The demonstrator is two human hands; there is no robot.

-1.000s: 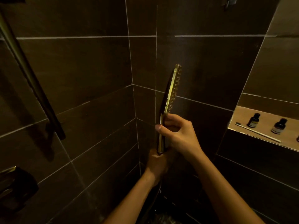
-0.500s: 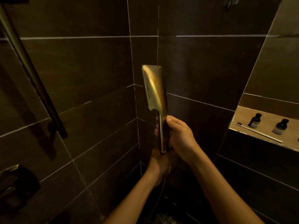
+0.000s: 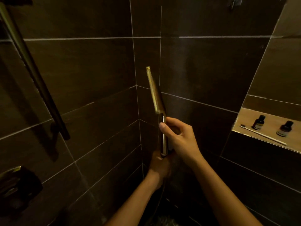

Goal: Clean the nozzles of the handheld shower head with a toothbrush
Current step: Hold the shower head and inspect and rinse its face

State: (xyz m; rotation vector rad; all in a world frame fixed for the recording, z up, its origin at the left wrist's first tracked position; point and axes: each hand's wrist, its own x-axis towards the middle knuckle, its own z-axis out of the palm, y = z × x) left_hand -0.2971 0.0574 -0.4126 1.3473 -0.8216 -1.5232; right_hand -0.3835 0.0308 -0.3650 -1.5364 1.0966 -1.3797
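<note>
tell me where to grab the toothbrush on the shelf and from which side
Pinch the toothbrush by the bare handle near its right end, coming from above and in front. It lies flat on the niche shelf, bristles at the left end, and two bottles stand just behind it.

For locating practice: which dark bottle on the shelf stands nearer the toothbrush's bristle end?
The left bottle, beside the toothbrush bristles; the right bottle stands farther along its handle.

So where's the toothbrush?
The toothbrush lies at the far right of the head view, on the lit wall niche, just in front of two small dark bottles.
</note>
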